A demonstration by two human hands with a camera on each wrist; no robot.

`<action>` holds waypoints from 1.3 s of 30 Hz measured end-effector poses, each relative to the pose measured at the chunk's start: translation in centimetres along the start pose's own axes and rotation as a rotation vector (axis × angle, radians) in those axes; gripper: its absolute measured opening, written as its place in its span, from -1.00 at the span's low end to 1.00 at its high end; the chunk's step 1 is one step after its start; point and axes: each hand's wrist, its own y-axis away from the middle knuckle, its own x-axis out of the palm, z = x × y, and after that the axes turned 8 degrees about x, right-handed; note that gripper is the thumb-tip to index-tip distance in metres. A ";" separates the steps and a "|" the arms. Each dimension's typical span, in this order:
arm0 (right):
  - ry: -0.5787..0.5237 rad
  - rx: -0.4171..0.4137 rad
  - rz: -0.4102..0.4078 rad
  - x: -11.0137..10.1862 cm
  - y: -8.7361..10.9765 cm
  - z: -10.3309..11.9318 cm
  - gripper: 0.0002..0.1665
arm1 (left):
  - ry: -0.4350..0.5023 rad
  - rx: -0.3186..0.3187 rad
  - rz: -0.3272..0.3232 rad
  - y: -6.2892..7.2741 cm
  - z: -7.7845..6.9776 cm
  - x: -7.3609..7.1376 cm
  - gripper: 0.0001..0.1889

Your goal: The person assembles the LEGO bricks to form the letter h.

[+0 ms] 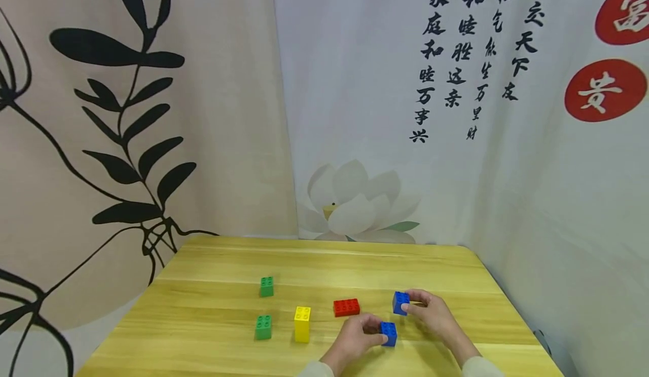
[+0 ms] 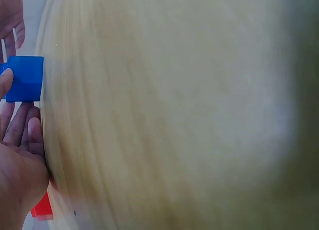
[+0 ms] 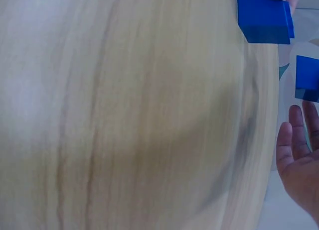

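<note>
Near the front right of the table, my left hand (image 1: 355, 338) pinches a blue toy brick (image 1: 389, 334) between thumb and fingers. A second blue toy brick (image 1: 400, 302), a little farther back and to the right, is pinched by my right hand (image 1: 433, 316). The two blue bricks are apart. In the left wrist view, the thumb lies against the near blue brick (image 2: 25, 78). The right wrist view has the right hand's brick (image 3: 307, 76) at its edge, with the other one (image 3: 264, 18) above. Just behind the left hand lies a red toy brick (image 1: 346, 307).
To the left stand a tall yellow brick stack (image 1: 302, 325) and two green ones, one nearer (image 1: 263, 327) and one farther back (image 1: 266, 287). The wooden table (image 1: 213, 264) ends at a printed cloth (image 1: 355, 112) behind it.
</note>
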 end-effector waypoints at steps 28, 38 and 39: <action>-0.068 -0.070 0.115 0.2 2.0 1.0 -0.32 | 0.004 0.034 -0.001 0.1 -0.2 -0.3 -0.77; -0.058 -0.075 0.157 0.5 2.7 0.8 -0.37 | 0.006 0.008 0.006 0.1 -0.2 -0.3 -0.79; -0.053 -0.075 0.165 0.5 2.8 0.8 -0.39 | 0.006 0.006 0.004 0.0 -0.2 -0.3 -0.79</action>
